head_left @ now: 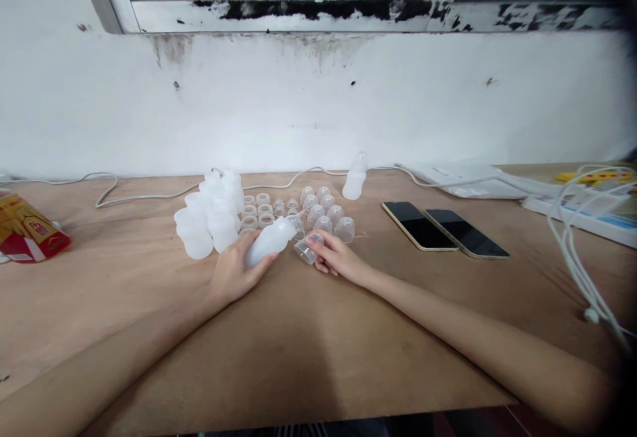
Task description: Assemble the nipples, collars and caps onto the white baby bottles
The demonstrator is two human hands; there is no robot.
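Head view: at frame centre, your left hand (pixel 237 270) curls round a frosted white plastic bottle (pixel 269 243), seemingly tilted to face the clear domed plastic cap (pixel 303 251) your right hand (pixel 338 258) pinches. Matching caps (pixel 344 230) stand just behind, probably for easy reach.

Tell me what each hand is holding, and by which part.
The left hand grips a milky bottle around its body, neck left exposed; the right hand pinches a clear cap by its side, near the closed end.

Bottles (pixel 196 233) left, caps (pixel 316 215) centre, phones (pixel 421 226) right
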